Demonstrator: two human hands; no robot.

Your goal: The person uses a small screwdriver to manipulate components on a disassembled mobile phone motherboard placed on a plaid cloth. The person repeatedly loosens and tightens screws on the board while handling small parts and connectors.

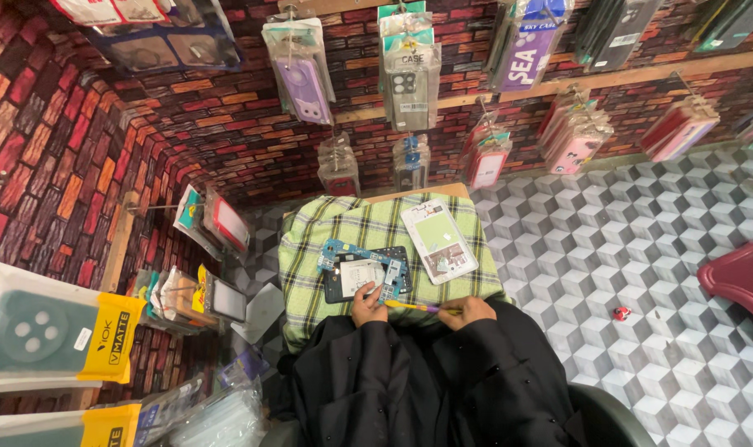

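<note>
A single view is given, taken from the head and aimed steeply downward. The small cloth-covered counter [310, 248] is seen from well above, held mid-frame, with the brick-patterned wall [79, 149] at left and the tiled floor [641, 273] at right.

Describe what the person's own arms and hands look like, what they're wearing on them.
Both arms are covered by long, loose black sleeves of a dark garment with small dark buttons or studs scattered over the fabric. The sleeves run down to the wrists. The left hand and right hand are bare: no gloves. Rings, a watch or other markings are too small to make out from the head view.
</note>
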